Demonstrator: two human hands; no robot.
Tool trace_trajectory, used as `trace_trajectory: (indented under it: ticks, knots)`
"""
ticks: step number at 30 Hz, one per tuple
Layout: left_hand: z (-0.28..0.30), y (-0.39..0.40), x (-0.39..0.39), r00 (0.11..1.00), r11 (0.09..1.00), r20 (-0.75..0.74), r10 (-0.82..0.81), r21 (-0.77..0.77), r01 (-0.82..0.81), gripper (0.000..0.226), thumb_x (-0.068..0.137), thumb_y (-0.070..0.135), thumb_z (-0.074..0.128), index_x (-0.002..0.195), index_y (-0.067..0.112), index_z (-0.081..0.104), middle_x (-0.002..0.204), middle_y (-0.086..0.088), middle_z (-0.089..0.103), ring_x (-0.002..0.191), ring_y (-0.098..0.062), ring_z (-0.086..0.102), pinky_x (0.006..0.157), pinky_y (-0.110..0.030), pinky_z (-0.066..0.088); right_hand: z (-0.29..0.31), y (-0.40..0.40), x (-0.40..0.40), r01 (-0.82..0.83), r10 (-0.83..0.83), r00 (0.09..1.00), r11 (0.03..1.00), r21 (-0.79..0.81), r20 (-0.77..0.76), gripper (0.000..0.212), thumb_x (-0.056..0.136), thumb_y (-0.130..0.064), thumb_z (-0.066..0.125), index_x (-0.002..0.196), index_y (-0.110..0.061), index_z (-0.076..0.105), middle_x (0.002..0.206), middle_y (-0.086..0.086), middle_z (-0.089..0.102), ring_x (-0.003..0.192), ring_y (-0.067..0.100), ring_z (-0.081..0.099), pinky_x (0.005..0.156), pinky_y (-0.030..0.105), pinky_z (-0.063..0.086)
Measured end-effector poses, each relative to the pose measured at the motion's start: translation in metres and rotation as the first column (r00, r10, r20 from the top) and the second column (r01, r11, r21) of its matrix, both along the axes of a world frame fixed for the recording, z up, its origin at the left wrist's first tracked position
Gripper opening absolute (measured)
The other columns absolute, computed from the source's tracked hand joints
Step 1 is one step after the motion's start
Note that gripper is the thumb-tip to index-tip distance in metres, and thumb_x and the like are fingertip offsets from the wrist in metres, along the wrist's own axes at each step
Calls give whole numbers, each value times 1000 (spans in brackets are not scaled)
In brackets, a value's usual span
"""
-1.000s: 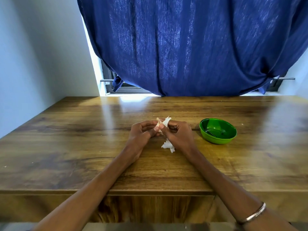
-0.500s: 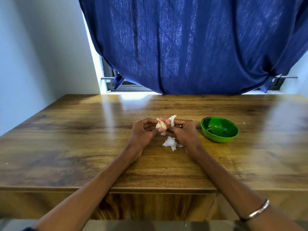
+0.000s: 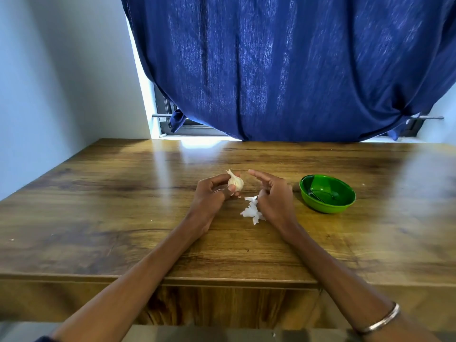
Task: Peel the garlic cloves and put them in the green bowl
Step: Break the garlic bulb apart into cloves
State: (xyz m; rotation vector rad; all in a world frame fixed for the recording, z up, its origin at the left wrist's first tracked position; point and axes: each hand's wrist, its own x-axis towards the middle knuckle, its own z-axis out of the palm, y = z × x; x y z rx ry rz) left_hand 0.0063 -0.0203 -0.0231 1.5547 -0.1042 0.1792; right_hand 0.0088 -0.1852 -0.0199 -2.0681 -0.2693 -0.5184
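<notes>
Since half a second ago the right hand [image 3: 272,196] has drawn away from the garlic [image 3: 235,182], index finger now extended, a scrap of white skin [image 3: 251,199] pinched low in its curled fingers. Peelings [image 3: 251,212] lie on the wooden table [image 3: 123,218] just beside that hand. Farther off, the left hand [image 3: 212,193] grips the garlic between thumb and fingers, and the green bowl [image 3: 327,193] sits to the right.

Both bare forearms reach forward from the near edge of the wooden table [image 3: 98,218], wrists resting low over its middle. The left hand [image 3: 212,193] curls its fingers and thumb round a whitish papery garlic bulb [image 3: 235,182]. The right hand [image 3: 272,196] is just beside it, forefinger straight, lower fingers pinching a thin white scrap of garlic skin [image 3: 251,199]. A slim metal bangle [image 3: 380,322] circles the right forearm.
</notes>
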Motion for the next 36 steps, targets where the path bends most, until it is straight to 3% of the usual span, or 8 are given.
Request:
trace_trajectory:
  ticks: [2, 4, 7, 11, 16, 27, 33, 36]
  knots:
    - [-1, 0, 1, 1000, 1000, -5, -3, 5, 3, 32, 93, 2, 68, 123, 11, 71, 118, -4, 74, 113, -22, 69, 103, -45, 54, 5, 2, -3, -54, 54, 998, 996, 72, 11, 46, 94, 1, 55, 131, -24, 66, 114, -13, 71, 63, -10, 53, 58, 5, 42]
    - [0, -2, -1, 1000, 1000, -1, -14, 5, 14, 32, 92, 2, 70, 121, 14, 72, 115, -5, 76, 112, -23, 70, 102, -45, 54, 8, 5, -5, -95, 93, 995, 992, 79, 26, 32, 97, -14, 62, 128, -23, 68, 121, -12, 70, 88, -17, 59, 74, -2, 42]
    - [3, -3, -3, 999, 996, 44, -30, 81, 26, 30, 87, 7, 76, 116, 16, 76, 111, -1, 77, 110, -20, 71, 101, -45, 55, 7, 6, -8, -105, 102, 994, 993, 61, 43, 29, 95, -29, 68, 123, -24, 71, 106, -14, 75, 89, -13, 66, 74, 3, 47]
    - [5, -5, -7, 995, 989, 97, 5, 144, -19, 35, 79, 11, 84, 113, 11, 75, 107, 1, 78, 103, -13, 73, 96, -39, 58, 7, 4, -8, -122, 117, 992, 985, 119, 51, 26, 92, -28, 72, 117, -21, 75, 103, -11, 76, 91, -7, 69, 81, 15, 56]
    - [7, -7, -9, 985, 977, 164, 57, 193, -88, 36, 72, 9, 89, 106, 9, 76, 100, 2, 78, 93, -6, 73, 86, -25, 59, 7, 1, -7, -192, 193, 981, 955, 225, 17, 26, 89, -23, 75, 115, -18, 75, 98, -6, 77, 90, -1, 72, 74, 13, 53]
    - [0, -9, -5, 986, 962, 135, 93, 244, -125, 35, 71, 14, 91, 102, 12, 76, 97, 1, 79, 92, -12, 75, 89, -39, 61, 5, -1, -3, -178, 192, 981, 944, 277, -25, 20, 90, -16, 73, 109, -14, 77, 100, 1, 77, 88, 5, 74, 78, 26, 61]
    - [5, -9, -7, 997, 980, 62, 51, 189, -62, 29, 77, 7, 85, 103, 14, 75, 105, -1, 78, 99, -15, 73, 94, -40, 59, 4, -3, 0, -120, 151, 986, 942, 314, -75, 21, 89, -13, 73, 109, -9, 76, 101, 4, 77, 87, 8, 75, 75, 26, 61]
    - [4, -8, -8, 999, 993, 26, 26, 114, -28, 29, 83, 4, 80, 110, 11, 74, 106, -6, 78, 101, -21, 74, 94, -46, 59, 4, -2, 1, -98, 176, 974, 894, 438, -141, 19, 89, -8, 73, 107, -2, 75, 100, 10, 77, 85, 13, 76, 73, 26, 62]
